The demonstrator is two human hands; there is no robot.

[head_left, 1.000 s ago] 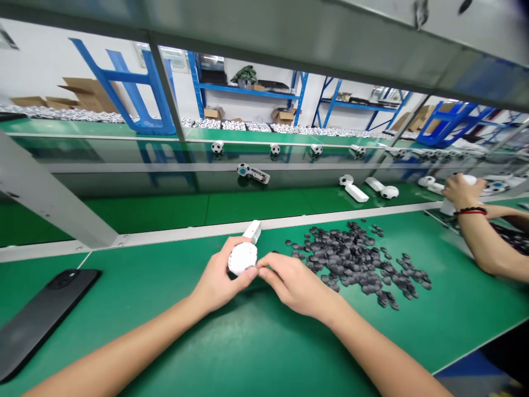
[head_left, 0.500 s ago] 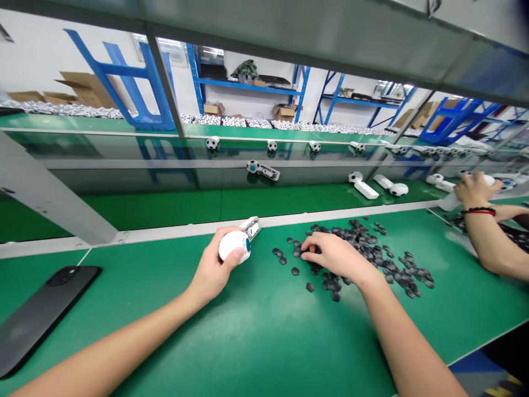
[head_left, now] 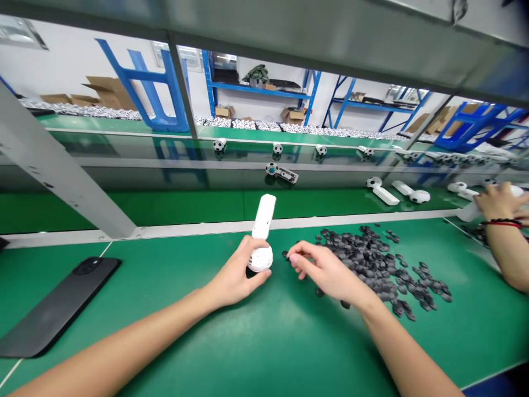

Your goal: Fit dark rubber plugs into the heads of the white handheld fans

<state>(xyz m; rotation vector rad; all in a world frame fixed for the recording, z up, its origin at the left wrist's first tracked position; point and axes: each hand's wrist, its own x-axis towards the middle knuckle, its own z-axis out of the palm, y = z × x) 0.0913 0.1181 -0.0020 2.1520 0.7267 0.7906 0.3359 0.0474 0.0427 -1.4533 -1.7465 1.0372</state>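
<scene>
My left hand [head_left: 237,275] is closed around the round head of a white ball-headed device [head_left: 261,259], whose flat handle [head_left: 265,215] points away over the bench edge. My right hand [head_left: 320,270] is pinched just right of the device, and a small black pentagon piece [head_left: 285,255] shows at its fingertips. Behind that hand spreads a loose pile of black pentagon pieces [head_left: 367,259] on the green bench [head_left: 231,353]. The right forearm and hand hide part of the pile.
A black phone [head_left: 61,309] lies at left near a slanted metal post [head_left: 74,182]. On the conveyor [head_left: 198,207] beyond are a device with exposed insides [head_left: 285,174] and several white devices [head_left: 384,194]. A co-worker's hand [head_left: 500,204] works at far right. A shelf [head_left: 264,33] hangs overhead.
My left hand has turned the device so its handle points up and away. My right hand has lifted off the pile toward the device, with a black piece at its fingertips. The view has shifted.
</scene>
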